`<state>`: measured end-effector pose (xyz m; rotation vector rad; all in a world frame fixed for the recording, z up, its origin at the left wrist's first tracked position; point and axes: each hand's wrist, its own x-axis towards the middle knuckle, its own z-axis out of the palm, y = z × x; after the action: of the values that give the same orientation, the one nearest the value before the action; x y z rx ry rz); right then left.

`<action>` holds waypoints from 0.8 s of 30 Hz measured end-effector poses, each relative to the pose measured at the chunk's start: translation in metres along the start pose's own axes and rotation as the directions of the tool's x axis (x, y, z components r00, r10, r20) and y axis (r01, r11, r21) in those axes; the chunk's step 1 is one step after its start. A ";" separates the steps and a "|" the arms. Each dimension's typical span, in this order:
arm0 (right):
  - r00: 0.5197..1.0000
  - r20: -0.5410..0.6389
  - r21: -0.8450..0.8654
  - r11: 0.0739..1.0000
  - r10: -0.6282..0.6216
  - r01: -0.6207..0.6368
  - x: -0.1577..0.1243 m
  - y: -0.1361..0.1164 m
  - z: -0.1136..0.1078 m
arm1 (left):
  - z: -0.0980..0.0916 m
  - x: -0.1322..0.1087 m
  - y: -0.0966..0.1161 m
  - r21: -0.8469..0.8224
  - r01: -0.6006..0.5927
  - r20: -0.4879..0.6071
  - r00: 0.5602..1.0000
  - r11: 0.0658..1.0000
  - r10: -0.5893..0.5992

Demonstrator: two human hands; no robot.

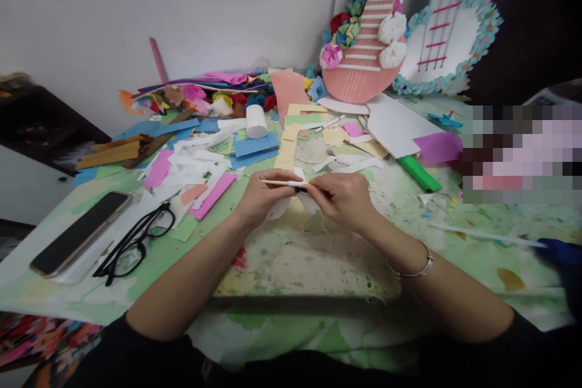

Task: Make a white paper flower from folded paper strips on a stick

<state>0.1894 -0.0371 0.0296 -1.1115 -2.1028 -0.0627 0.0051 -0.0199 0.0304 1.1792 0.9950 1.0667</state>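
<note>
Near the middle of the view, my left hand point(264, 195) is closed on a thin pale stick point(276, 182), which points out to the left. White paper petals point(310, 201) hang around the stick between both hands, with a small dark part at their centre. My right hand point(341, 197) pinches the white paper close to that centre, its fingertips next to those of my left hand. Both hands are above the front of a stained board point(309, 260).
Glasses point(131, 248) and a phone point(82, 233) lie at the left. Behind my hands are paper scraps point(254, 148), a white roll point(256, 121) and crepe flowers point(195, 97). A pink paper instrument point(359, 82) leans on the wall. A green roll point(419, 173) lies right.
</note>
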 end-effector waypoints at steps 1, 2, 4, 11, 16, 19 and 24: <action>1.000 -0.001 -0.002 1.000 0.000 0.000 0.000 0.000 0.000 | 0.000 0.000 0.000 0.000 -0.004 -0.008 1.000 1.000 0.004; 1.000 -0.002 -0.004 1.000 0.000 0.000 0.000 0.000 0.000 | 0.000 0.000 0.000 -0.004 -0.008 -0.014 1.000 1.000 0.008; 1.000 -0.005 -0.007 1.000 -0.001 0.001 0.000 0.000 0.000 | 0.000 0.001 -0.001 -0.017 -0.009 -0.021 1.000 1.000 0.009; 0.999 -0.037 -0.018 0.999 -0.027 0.027 -0.002 -0.001 0.000 | -0.001 0.002 0.000 -0.061 0.022 -0.031 0.999 0.998 -0.024; 0.998 -0.058 -0.022 0.999 -0.030 0.029 -0.002 -0.003 0.000 | 0.000 0.001 0.001 -0.064 0.027 -0.040 0.999 0.998 -0.030; 0.997 -0.068 -0.029 0.999 -0.039 0.037 -0.002 -0.003 0.000 | 0.000 0.002 0.001 -0.063 0.026 -0.041 0.999 0.998 -0.028; 0.994 -0.098 -0.052 0.997 -0.056 0.051 -0.002 -0.003 0.000 | 0.000 0.001 0.002 -0.064 0.040 -0.046 0.998 0.997 -0.043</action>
<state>0.1878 -0.0399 0.0288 -1.0591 -2.0516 -0.1933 0.0055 -0.0187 0.0326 1.0819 1.0113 1.0894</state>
